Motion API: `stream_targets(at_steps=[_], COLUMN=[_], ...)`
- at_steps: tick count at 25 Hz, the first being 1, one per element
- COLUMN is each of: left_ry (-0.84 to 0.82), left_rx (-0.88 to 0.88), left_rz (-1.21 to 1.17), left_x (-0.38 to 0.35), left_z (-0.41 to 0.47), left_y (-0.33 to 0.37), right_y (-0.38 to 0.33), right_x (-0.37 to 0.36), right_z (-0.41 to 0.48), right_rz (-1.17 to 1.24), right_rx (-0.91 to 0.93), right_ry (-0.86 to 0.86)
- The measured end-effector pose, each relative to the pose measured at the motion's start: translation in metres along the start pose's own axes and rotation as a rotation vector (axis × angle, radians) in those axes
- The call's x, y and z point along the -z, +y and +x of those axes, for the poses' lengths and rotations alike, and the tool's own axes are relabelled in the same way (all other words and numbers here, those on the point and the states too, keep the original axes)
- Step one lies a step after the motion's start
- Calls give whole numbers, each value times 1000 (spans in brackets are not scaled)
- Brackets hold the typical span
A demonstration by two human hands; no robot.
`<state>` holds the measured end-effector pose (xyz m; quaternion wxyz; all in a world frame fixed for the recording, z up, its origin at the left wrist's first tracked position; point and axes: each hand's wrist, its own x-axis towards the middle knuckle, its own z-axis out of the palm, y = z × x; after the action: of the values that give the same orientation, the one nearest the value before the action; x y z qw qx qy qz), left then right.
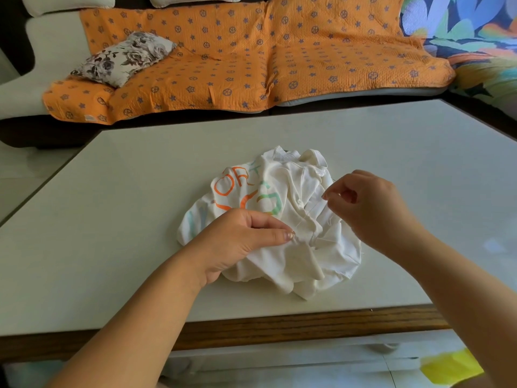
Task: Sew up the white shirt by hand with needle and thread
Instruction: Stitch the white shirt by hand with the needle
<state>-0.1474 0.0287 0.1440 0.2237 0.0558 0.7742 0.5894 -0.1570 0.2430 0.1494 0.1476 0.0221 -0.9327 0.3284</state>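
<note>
A crumpled white shirt [296,191] with orange and green lettering lies bunched on the white table [140,219]. My left hand [240,242] pinches a fold of the shirt near its button placket, thumb and fingers curled on the cloth. My right hand [369,205] hovers just right of the shirt with its fingertips pinched together. A thin white thread [310,211] runs from those fingertips down to the fabric by my left thumb. The needle itself is too small to make out.
The table has a wooden front edge [279,326]. Beyond it stands a sofa under an orange patterned cover [251,60] with a floral cushion [123,58]. A yellow object [450,368] lies on the floor at the lower right.
</note>
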Motion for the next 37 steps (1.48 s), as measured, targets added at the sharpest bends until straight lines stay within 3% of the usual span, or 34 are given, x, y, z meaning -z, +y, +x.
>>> stream_targets(at_steps=[4,6,8,12,18,26,31,34,37], left_ry=[3,26,45,21,-9,79,100,96,90], left_rx=[-9,-28,-51,-89,-78,-129,-127,-135,-136], left_rz=[-4,-26,-52,-73,-53,-136,-159,-158,-160], left_x=[0,0,2,3,7,2,3,2,2], left_z=[0,0,0,-1,-5,-3,-2,-2,-2], left_y=[0,0,0,0,2,2,2,2,1], right_y=[1,0,-6,-27,-17,-18,-28,-36,-37], right_x=[-2,-1,4,3,3,3,20,23,15], right_z=[2,2,-5,-30,-20,-21,-25,-34,-39], right_rz=[-47,-102,12,168,280,282,504,682,599], right_rx=[-51,-58,2,109,-35,-52,-55,-95,-145], right_ry=[-127,-85,-51,-448,-399,-423,-252,-425,-528])
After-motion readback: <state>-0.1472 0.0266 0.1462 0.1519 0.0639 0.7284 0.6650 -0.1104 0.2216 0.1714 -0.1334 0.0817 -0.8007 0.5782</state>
